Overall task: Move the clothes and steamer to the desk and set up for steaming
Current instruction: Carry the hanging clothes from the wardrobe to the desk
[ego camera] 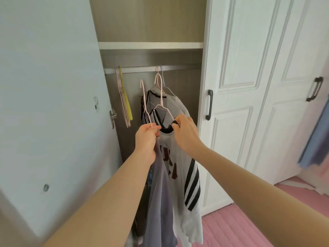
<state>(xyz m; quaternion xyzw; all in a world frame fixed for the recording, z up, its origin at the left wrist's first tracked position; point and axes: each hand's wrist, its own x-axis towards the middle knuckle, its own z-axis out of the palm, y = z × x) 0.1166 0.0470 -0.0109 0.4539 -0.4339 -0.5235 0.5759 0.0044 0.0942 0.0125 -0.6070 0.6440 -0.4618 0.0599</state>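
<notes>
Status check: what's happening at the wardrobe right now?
Left hand grips hanger with grey shirt. Right hand pinches white shirt's collar. Another shirt on rail.

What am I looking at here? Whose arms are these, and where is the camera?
There is no machine here. A person wears one wide-angle camera on the head, so the single picture shows their own two bare arms reaching forward. They stand at an open wardrobe. The left hand grips a pink wire hanger together with a greyish-purple garment. The right hand pinches the black collar of a white T-shirt with black stripes. Behind them, more clothes hang from the rail, and a bunch of bare hangers hangs near its left end. No steamer or desk is in view.
</notes>
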